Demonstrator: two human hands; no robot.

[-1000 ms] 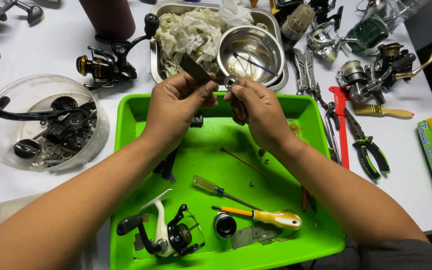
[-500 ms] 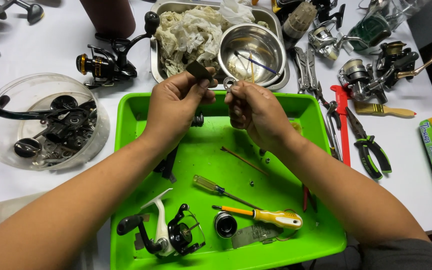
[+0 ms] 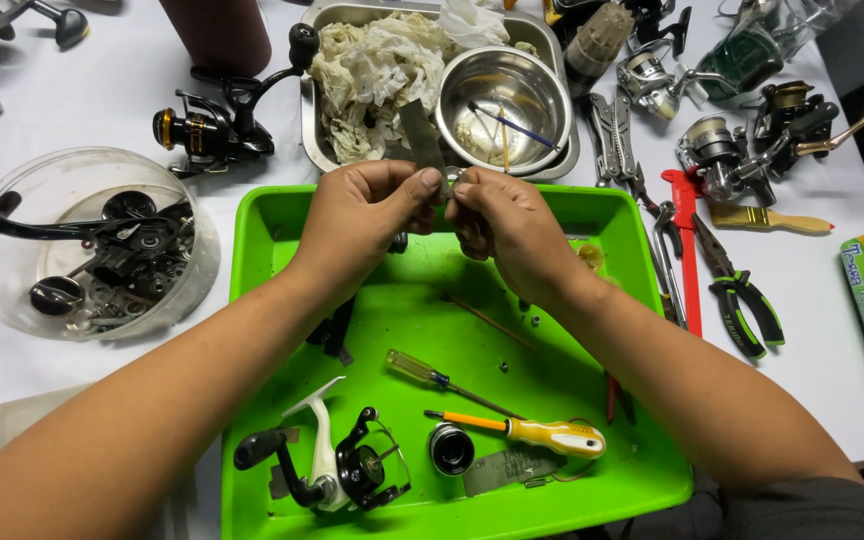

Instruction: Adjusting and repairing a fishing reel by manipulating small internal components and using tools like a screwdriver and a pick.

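Note:
My left hand and my right hand meet above the far edge of a bright green tray. The left hand pinches a flat grey tool that points away from me. Between thumb and fingers the right hand grips a small metal ring-like part, mostly hidden, touching the tool's base. In the tray below lie a white and black fishing reel body, a yellow-handled screwdriver, a thinner screwdriver and a dark round spool.
Beyond the tray stands a steel pan with crumpled tissue and a steel bowl. A clear bowl of reel parts sits left, a black reel behind it. Pliers, a red tool, a brush and several reels lie right.
Both hands have stayed above the tray's far edge; the grey tool has tipped more upright and the fingertips have drawn closer together around the small part.

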